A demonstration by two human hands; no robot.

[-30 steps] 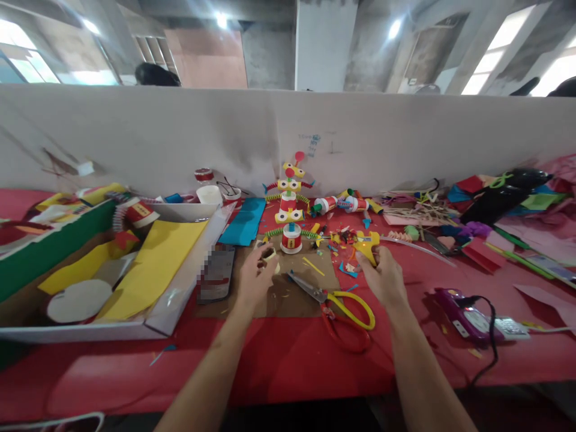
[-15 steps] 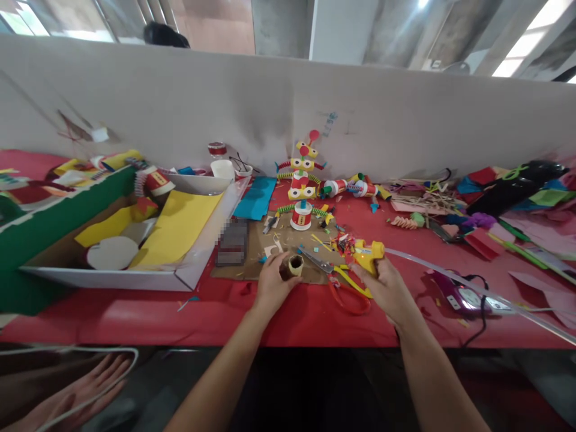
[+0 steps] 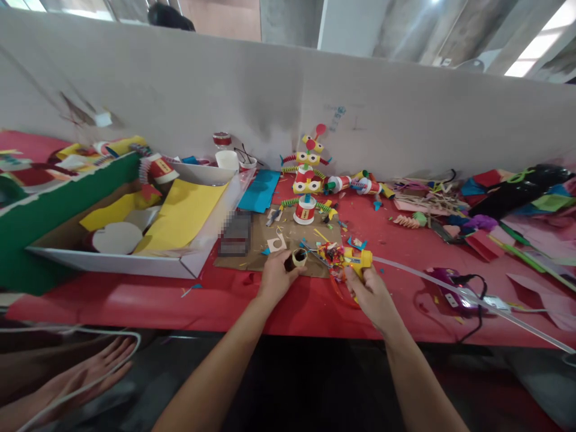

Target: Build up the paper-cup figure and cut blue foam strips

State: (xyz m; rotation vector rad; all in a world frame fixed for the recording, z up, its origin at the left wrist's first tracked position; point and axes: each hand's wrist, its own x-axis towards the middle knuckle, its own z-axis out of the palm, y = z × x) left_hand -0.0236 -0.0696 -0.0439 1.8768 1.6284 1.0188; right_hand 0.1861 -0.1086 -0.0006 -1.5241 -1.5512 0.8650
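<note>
My left hand (image 3: 278,276) is closed around a short cardboard tube (image 3: 299,258) with a pale yellow rim, its open end tipped toward the right. In my right hand (image 3: 371,294) is a yellow hot glue gun (image 3: 359,258), its front end crusted with coloured scraps and pointing left at the tube, a small gap between them. A long clear glue stick (image 3: 427,278) runs out of its back. Scissors (image 3: 339,288) with red and yellow handles lie beneath the gun, partly hidden. Behind the hands stands a paper-cup figure (image 3: 305,210) with spring arms, on a brown cardboard mat (image 3: 261,240).
A white box (image 3: 189,264) holding yellow paper is at left, with blue sheets (image 3: 258,191) beside it. More cup figures (image 3: 339,184) lie behind. A purple device (image 3: 454,294) with a black cable sits right, near craft scraps (image 3: 490,222). Another person's hand (image 3: 105,372) shows lower left.
My right hand has brought the glue gun left and closer to the tube. The tube has tipped from nearly upright toward the gun. The view has shifted slightly.
</note>
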